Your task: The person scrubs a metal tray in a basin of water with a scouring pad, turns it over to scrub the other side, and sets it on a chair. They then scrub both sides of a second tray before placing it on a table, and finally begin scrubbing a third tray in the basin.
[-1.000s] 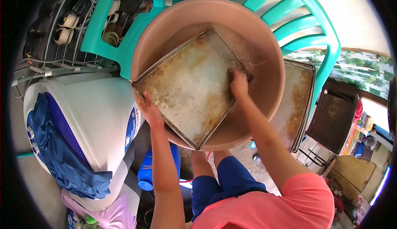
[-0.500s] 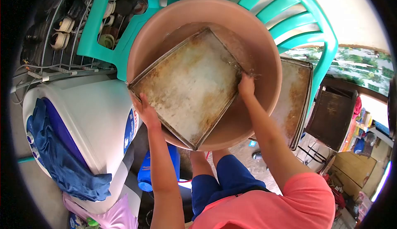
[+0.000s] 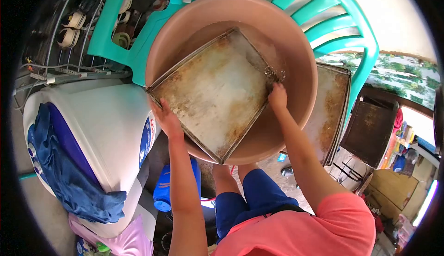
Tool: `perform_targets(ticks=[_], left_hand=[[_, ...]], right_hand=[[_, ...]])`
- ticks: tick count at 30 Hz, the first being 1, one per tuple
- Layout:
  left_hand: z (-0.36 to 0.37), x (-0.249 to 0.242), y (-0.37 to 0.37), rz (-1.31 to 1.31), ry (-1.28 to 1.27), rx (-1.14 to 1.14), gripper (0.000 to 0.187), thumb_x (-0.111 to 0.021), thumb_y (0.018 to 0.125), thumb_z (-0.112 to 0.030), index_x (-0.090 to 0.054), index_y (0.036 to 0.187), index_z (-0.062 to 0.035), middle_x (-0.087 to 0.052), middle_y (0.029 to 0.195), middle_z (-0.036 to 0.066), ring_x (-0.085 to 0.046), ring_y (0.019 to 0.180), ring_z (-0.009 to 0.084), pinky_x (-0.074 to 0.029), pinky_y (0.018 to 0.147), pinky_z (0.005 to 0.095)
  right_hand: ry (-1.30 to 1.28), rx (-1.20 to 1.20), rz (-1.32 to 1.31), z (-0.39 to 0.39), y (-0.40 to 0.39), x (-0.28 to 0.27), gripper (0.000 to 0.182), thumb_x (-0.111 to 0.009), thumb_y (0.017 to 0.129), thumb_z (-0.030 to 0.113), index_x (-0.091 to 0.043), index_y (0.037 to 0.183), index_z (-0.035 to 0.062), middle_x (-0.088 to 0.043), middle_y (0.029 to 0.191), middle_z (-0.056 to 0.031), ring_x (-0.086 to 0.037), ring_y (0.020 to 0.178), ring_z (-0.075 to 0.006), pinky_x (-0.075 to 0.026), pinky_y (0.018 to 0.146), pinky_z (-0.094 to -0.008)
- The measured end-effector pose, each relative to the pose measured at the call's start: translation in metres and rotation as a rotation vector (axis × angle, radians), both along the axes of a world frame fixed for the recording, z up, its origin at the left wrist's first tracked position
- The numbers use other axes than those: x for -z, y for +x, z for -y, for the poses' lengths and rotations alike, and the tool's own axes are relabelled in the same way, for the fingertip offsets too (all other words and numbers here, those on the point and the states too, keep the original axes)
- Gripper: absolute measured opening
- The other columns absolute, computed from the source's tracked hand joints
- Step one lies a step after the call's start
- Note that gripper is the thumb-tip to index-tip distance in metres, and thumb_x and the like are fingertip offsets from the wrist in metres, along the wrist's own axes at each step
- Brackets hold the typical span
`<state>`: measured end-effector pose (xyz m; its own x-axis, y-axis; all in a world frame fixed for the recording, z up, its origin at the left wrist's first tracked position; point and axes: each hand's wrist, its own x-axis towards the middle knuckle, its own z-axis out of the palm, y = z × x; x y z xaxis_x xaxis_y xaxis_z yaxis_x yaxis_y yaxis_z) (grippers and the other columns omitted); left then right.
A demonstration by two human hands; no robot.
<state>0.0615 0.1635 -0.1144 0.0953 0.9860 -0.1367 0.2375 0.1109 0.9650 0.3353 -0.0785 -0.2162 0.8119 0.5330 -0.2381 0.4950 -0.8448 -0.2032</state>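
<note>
On the chair (image 3: 333, 28), the basin (image 3: 231, 5) holds my tray (image 3: 212, 98), slanted, left corner at the rim. My left hand (image 3: 167, 118) grips its left edge, as before. My right hand (image 3: 277, 98), a second ago over the tray's face, is now at the right corner, so work has shifted there; fingers curled, on what I can't tell. The splash (image 3: 276, 74) looks brighter than half a second ago.

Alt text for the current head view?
A person's left hand grips a brown-stained tray propped in a brown basin of water, the right hand at its right edge. A green chair frames the basin; another tray is at right.
</note>
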Motion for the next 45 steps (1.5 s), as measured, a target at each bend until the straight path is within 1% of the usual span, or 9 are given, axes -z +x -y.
perform_targets(ticks=[9,17,21,26,31,32,41,44,45], left_hand=[[-0.001,0.007,-0.002,-0.041,0.046,-0.018,0.051,-0.042,0.1,-0.02,-0.027,0.145,0.0007,-0.034,0.148,0.016,-0.034,0.134,0.0259,-0.024,0.111,0.0331],[0.0,0.001,-0.001,-0.07,0.044,-0.025,0.049,-0.042,0.1,-0.02,-0.03,0.145,-0.0037,-0.039,0.145,0.015,-0.04,0.129,0.0275,-0.027,0.108,0.0337],[0.0,-0.01,-0.002,-0.061,-0.075,0.022,0.058,-0.044,0.1,-0.026,-0.022,0.147,-0.0003,-0.024,0.153,0.014,-0.026,0.139,0.0241,-0.02,0.113,0.0331],[0.001,-0.002,0.0,0.238,-0.079,-0.058,0.057,-0.034,0.102,-0.038,-0.03,0.145,-0.0013,-0.038,0.145,0.013,-0.041,0.128,0.0241,-0.03,0.106,0.0324],[0.001,0.002,-0.002,0.326,-0.105,-0.036,0.064,-0.028,0.102,-0.048,-0.027,0.146,-0.0006,-0.037,0.145,0.013,-0.039,0.129,0.0238,-0.029,0.108,0.0322],[0.002,0.003,-0.003,0.263,-0.072,-0.025,0.064,-0.027,0.102,-0.047,-0.028,0.145,0.0002,-0.036,0.146,0.013,-0.038,0.13,0.024,-0.028,0.108,0.0326],[0.007,-0.025,0.005,0.176,-0.167,-0.085,0.06,-0.025,0.104,-0.042,-0.034,0.141,0.0038,-0.037,0.144,0.018,-0.039,0.129,0.0274,-0.028,0.107,0.0337],[0.006,-0.017,0.005,0.142,-0.149,-0.089,0.061,-0.028,0.103,-0.043,-0.033,0.142,0.0034,-0.036,0.145,0.017,-0.037,0.131,0.0271,-0.027,0.108,0.0339],[0.007,-0.019,0.005,0.157,-0.162,-0.086,0.061,-0.029,0.103,-0.044,-0.032,0.142,0.0032,-0.035,0.146,0.017,-0.036,0.132,0.0271,-0.026,0.109,0.0339]], right_hand=[[0.415,-0.424,-0.395,-0.001,-0.215,-0.147,0.047,-0.05,0.075,-0.003,-0.06,0.12,0.0066,-0.06,0.117,-0.0172,-0.058,0.101,-0.0365,-0.048,0.089,-0.0427],[0.354,0.028,0.023,-0.012,-0.03,0.015,0.044,-0.045,0.078,-0.007,-0.056,0.118,0.0047,-0.055,0.124,-0.0203,-0.051,0.112,-0.0409,-0.044,0.093,-0.0473],[0.096,0.028,-0.296,-0.02,-0.103,-0.059,0.046,-0.042,0.081,-0.004,-0.051,0.126,0.0051,-0.053,0.127,-0.0219,-0.055,0.109,-0.0416,-0.046,0.093,-0.0476],[0.497,-0.4,-0.366,-0.031,-0.232,-0.12,0.057,-0.052,0.073,-0.01,-0.054,0.127,0.0059,-0.05,0.133,-0.017,-0.047,0.125,-0.0345,-0.04,0.105,-0.0408],[0.661,-0.391,-0.334,-0.186,-0.17,-0.086,0.055,-0.044,0.075,-0.008,-0.05,0.128,0.0064,-0.05,0.133,-0.0188,-0.046,0.123,-0.037,-0.041,0.102,-0.0409],[0.488,-0.215,-0.421,-0.202,-0.153,-0.071,0.057,-0.043,0.073,-0.01,-0.05,0.128,0.0063,-0.049,0.133,-0.02,-0.047,0.122,-0.0378,-0.04,0.102,-0.0413],[0.639,-0.433,-0.405,-0.149,-0.22,-0.117,0.058,-0.046,0.075,-0.008,-0.049,0.13,0.0087,-0.048,0.135,-0.0155,-0.049,0.122,-0.0345,-0.043,0.101,-0.0391],[0.605,-0.301,-0.258,-0.193,-0.157,-0.071,0.048,-0.047,0.077,-0.004,-0.052,0.124,0.0081,-0.054,0.127,-0.0192,-0.055,0.111,-0.0383,-0.045,0.095,-0.0449],[0.47,-0.062,-0.339,-0.201,-0.129,-0.069,0.041,-0.045,0.08,-0.002,-0.054,0.12,0.0064,-0.06,0.115,-0.0225,-0.058,0.103,-0.041,-0.046,0.089,-0.0478]])
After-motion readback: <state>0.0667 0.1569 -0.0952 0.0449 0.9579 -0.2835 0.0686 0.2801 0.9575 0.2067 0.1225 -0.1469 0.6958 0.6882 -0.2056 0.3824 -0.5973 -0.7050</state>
